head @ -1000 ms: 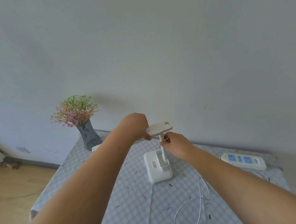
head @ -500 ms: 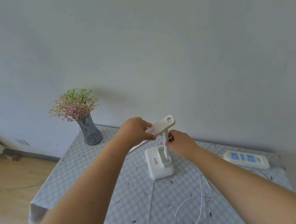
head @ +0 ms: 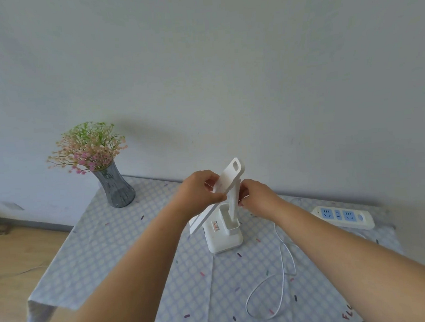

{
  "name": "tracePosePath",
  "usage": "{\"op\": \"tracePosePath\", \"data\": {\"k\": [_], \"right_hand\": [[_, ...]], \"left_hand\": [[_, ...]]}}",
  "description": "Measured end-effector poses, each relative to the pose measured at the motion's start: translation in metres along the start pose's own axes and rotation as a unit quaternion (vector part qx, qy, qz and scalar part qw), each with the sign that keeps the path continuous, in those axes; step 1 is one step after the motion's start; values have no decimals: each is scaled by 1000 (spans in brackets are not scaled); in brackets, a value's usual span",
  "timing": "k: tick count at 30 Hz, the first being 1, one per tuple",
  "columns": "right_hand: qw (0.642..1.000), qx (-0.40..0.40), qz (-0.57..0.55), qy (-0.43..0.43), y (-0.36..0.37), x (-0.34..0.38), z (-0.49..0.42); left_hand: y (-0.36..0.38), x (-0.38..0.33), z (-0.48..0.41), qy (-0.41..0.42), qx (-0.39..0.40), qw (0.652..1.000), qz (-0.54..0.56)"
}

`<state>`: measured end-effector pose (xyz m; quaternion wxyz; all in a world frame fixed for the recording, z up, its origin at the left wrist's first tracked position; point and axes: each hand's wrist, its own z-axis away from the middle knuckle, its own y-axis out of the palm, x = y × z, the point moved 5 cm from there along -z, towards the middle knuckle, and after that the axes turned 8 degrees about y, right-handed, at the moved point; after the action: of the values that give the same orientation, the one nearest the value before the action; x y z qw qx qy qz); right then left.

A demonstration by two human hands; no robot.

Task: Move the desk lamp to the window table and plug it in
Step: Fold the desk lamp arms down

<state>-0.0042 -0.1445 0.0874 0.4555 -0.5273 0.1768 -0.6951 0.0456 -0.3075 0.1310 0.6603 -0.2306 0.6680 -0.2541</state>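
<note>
A white desk lamp (head: 222, 233) stands on a table covered by a blue checked cloth (head: 116, 245). Its flat head (head: 229, 177) tilts steeply, far end up. My left hand (head: 198, 190) grips the lamp head from the left. My right hand (head: 255, 196) pinches the thin upright stem (head: 233, 204) from the right. The lamp's white cable (head: 281, 276) loops loose across the cloth toward me. A white power strip (head: 343, 217) with blue sockets lies at the right, near the wall; nothing is plugged into it that I can see.
A grey glass vase (head: 114, 186) with pink and green flowers stands at the table's back left corner. A plain wall rises directly behind the table. Wooden floor (head: 10, 263) shows to the left, past the hanging cloth edge.
The lamp head has swung from nearly level to a steep tilt, its far end rising. Both hands stayed on the lamp; the base has not shifted.
</note>
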Motion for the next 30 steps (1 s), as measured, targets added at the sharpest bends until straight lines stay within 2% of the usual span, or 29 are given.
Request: {"op": "tracePosePath", "data": {"k": [11, 30], "right_hand": [[1000, 8, -15, -13, -2, -2, 1], [999, 10, -36, -23, 8, 2, 8]], "left_hand": [[23, -1, -14, -25, 5, 997, 77], [21, 10, -7, -43, -11, 994, 97]]}}
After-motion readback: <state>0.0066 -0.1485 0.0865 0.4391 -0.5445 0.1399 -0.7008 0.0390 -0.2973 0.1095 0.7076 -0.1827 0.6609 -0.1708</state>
